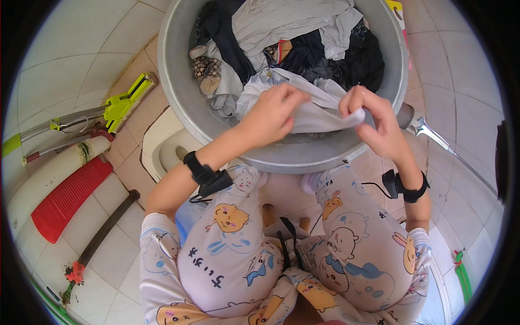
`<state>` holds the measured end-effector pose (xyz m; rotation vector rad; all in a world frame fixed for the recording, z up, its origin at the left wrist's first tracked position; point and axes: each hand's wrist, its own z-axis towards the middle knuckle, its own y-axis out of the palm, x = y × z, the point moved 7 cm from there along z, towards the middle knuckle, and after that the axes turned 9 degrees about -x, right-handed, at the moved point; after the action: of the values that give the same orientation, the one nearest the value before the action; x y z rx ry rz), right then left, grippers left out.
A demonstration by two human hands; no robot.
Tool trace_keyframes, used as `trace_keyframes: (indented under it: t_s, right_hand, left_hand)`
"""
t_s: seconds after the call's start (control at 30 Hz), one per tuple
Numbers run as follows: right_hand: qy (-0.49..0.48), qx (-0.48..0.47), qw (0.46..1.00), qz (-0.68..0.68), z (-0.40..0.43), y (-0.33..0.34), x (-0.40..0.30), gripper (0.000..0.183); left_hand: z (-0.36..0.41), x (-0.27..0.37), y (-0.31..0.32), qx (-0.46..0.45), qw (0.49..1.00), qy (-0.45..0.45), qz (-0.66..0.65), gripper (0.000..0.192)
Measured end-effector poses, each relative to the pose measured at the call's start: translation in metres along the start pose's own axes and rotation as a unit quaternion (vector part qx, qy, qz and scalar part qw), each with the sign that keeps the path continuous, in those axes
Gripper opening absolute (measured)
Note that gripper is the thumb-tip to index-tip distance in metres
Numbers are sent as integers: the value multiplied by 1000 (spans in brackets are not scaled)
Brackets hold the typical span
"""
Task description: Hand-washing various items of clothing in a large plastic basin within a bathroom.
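Note:
A large grey metal basin [170, 81] stands before my knees, with wet laundry and some water in it. White cloth [321, 118] with a printed patch stretches across its near side. The edge of this cloth is bunched at the fingers of my right hand [378, 122], over the right part of the basin. My left hand [272, 115] lies over the left part of the same cloth, fingers curled; its grip is hidden. Beyond are a light grey garment [280, 24], black clothing [361, 61] and a patterned piece [206, 69].
To the left are a squat toilet [162, 142], a lime-green mop head [128, 101], a red ridged washboard [73, 199] and a dark pipe [107, 227] along the tiled wall. A metal-ended rod [430, 132] leans right of the basin. Black bands with cables circle both wrists.

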<state>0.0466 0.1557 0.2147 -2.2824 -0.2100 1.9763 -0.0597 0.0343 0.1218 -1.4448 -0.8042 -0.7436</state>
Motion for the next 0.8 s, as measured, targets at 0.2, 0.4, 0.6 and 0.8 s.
trace_keyframes:
  t_s: [0.2,0.4,0.6,0.8]
  right_hand:
    - [-17,40,981,190,-23,3,-32,15]
    - [-15,104,992,76,-37,-14,-16,19]
    - [4,26,968,-250,-26,-1,3,25]
    - [17,-55,968,-245,2,30,72,29]
  left_hand:
    - [-10,72,-11,-76,988,132,-22,23]
    - [-10,71,-76,-42,996,67,-45,17]
    - [-9,91,-82,-78,962,-52,-255,25]
    - [1,135,-105,-91,974,80,-189,10]
